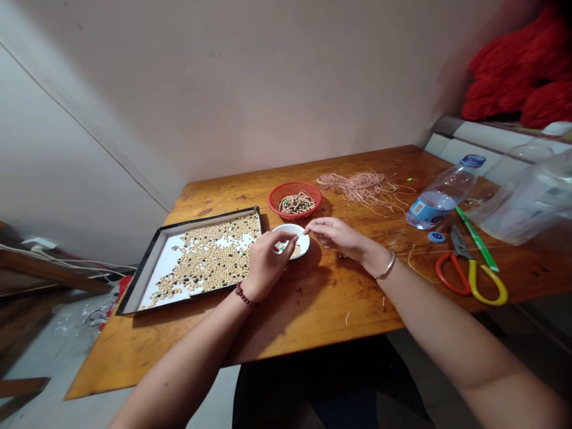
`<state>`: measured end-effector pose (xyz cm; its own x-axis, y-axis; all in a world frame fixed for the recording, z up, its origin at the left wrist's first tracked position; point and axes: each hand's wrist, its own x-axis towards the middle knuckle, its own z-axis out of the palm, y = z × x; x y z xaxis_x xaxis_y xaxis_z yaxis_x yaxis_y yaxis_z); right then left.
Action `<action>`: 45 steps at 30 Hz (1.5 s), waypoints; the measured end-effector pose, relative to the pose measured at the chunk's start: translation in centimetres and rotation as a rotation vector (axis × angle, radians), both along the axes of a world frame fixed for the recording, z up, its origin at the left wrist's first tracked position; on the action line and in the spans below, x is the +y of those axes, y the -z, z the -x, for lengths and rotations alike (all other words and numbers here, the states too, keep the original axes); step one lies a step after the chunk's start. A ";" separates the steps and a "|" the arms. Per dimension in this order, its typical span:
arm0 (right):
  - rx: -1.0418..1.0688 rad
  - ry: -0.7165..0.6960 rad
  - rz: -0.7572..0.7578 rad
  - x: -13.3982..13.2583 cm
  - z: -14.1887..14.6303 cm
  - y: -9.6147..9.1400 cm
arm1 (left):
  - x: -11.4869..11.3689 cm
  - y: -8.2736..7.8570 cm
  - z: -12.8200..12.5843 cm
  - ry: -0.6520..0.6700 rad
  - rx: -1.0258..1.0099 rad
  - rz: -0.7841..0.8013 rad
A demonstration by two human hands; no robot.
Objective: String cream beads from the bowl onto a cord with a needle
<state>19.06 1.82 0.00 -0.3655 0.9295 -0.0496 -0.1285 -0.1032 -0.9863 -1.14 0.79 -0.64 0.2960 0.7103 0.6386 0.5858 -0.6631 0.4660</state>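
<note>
My left hand, with a dark red bead bracelet on its wrist, is closed in a pinch over a small white bowl. Thumb and forefinger meet at the bowl's near side, and what they hold is too small to make out. My right hand, with a metal bangle, pinches close by at the bowl's right rim; its fingertips also hide whatever is between them. A few beads lie in the bowl, partly covered by the left hand. Left of it is a shallow black-edged tray spread with tan and dark beads.
Behind the bowl stands a red basket of strung beads. Tangled pink cord lies beside it. On the right are a water bottle, a blue cap, scissors, a green cutter and a clear plastic bag.
</note>
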 end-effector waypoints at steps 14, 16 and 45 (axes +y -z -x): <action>0.211 0.035 0.008 -0.7 1.4 -0.1 | 0.1 0.3 0.0 -0.077 0.238 0.047; 0.285 -0.017 0.080 -0.8 1.5 0.1 | 0.0 0.2 0.0 -0.078 0.217 0.052; 0.206 0.218 0.075 -1.4 3.7 1.6 | -0.7 -0.1 -0.5 0.011 -0.023 0.066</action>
